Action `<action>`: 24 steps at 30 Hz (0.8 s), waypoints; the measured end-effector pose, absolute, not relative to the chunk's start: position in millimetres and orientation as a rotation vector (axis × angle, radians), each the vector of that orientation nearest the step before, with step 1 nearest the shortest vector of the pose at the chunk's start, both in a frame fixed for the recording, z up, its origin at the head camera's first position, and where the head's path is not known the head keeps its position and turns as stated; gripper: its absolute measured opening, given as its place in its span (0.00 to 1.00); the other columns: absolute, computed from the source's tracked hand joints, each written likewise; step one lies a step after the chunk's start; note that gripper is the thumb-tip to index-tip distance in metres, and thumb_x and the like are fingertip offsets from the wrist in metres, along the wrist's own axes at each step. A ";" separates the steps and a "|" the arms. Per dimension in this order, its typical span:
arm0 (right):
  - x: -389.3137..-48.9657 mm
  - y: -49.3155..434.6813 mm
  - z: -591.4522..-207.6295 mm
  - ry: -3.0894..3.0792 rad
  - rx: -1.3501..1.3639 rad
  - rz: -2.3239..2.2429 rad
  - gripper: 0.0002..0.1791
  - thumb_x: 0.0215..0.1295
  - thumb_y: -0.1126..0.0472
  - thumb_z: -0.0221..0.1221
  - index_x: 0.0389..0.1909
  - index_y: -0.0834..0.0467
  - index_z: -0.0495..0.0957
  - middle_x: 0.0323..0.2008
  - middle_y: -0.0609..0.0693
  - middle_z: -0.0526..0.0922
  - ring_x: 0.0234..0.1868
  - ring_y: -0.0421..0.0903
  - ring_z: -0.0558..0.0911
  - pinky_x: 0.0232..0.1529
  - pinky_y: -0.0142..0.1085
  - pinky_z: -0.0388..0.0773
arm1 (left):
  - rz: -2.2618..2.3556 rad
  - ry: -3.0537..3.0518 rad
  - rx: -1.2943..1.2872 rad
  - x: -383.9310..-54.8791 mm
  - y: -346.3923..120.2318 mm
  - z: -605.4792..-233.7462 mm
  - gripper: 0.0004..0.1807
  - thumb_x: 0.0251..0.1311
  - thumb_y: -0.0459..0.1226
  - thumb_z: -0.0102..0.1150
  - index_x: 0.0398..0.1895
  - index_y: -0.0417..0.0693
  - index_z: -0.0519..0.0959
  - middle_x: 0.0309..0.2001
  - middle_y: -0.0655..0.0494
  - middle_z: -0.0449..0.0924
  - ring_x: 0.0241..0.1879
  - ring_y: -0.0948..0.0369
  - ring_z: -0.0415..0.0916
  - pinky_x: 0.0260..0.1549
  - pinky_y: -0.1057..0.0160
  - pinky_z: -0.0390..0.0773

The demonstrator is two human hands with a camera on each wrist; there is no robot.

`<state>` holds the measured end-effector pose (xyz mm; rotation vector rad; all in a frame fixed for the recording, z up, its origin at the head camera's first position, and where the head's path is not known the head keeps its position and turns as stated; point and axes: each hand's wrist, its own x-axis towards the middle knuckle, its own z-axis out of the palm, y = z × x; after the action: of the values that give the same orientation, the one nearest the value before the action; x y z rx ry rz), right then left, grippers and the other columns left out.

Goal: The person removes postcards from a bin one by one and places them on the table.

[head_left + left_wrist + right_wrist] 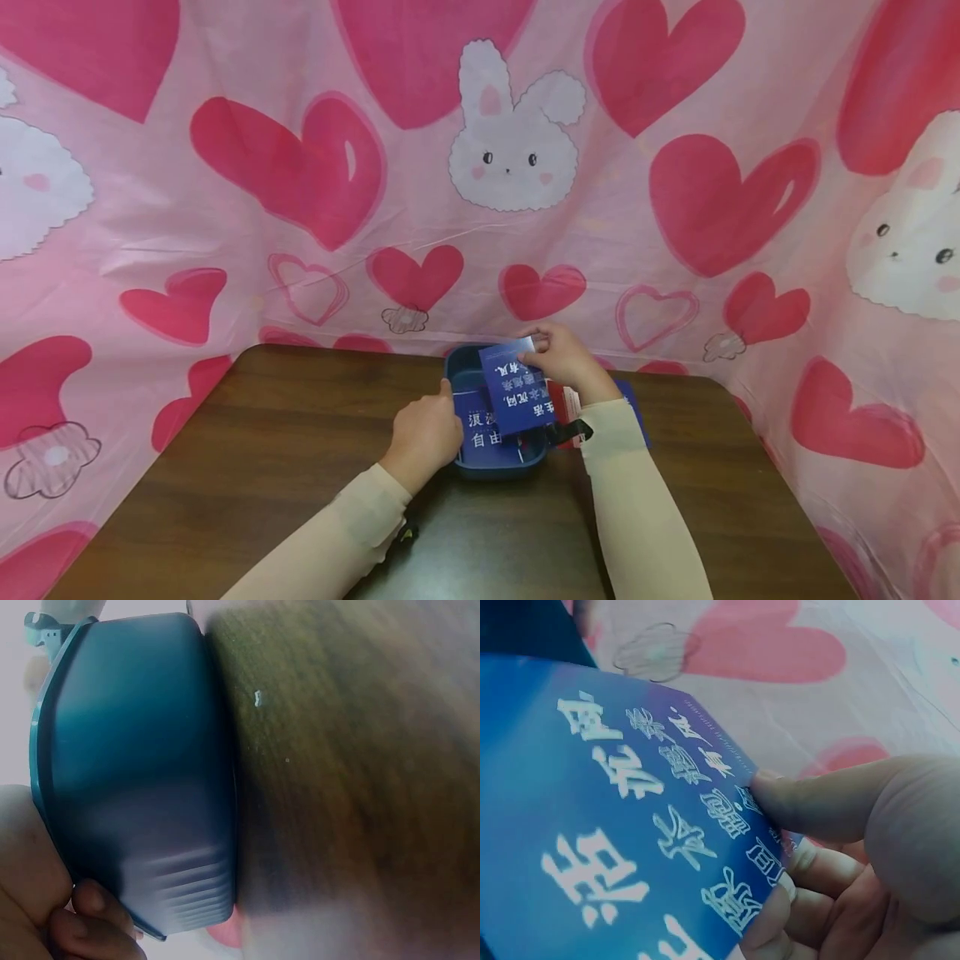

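A dark teal plastic bin (495, 473) stands on the table, with a blue card (480, 450) printed in large white characters lying inside. At the bin's left side, my left hand (423, 429) grips the rim; its curled fingertips show against the bin wall (142, 750) in the left wrist view. My right hand (562, 358) pinches the edge of another blue card (513, 387) between thumb and fingers. This card is tilted over the bin and covers part of the card inside. White lettering on it shows large in the right wrist view, where the thumb (817, 799) presses its face.
Right of the bin, partly under my right wrist, lie a red card (567, 404) and a blue one (636, 412). The dark wooden table (262, 450) is bordered at the back and sides by a pink cloth (420, 200) with hearts and rabbits.
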<state>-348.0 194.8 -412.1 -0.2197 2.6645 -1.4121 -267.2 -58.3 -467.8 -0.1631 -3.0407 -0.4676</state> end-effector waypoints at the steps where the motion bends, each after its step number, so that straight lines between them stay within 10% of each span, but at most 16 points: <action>1: -347.8 198.6 -411.4 2.670 -0.221 -1.423 0.24 0.78 0.59 0.72 0.70 0.56 0.83 0.52 0.62 0.93 0.45 0.53 0.92 0.49 0.46 0.94 | -0.466 -3.043 -0.162 -267.2 -58.2 -467.7 0.38 0.76 0.44 0.63 0.85 0.39 0.71 0.39 0.41 0.93 0.29 0.48 0.86 0.25 0.50 0.82; 24: -328.5 276.4 -385.7 2.789 0.069 -1.382 0.27 0.85 0.56 0.64 0.80 0.51 0.77 0.67 0.67 0.86 0.53 0.61 0.91 0.53 0.55 0.92 | -0.462 -3.056 -0.178 -266.5 -57.5 -467.5 0.40 0.77 0.44 0.64 0.86 0.37 0.69 0.21 0.51 0.79 0.20 0.52 0.76 0.19 0.54 0.77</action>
<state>-328.5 276.4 -385.7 0.0687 2.7890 -1.3824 -266.5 -57.5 -467.5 -0.1783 -3.0556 -0.4616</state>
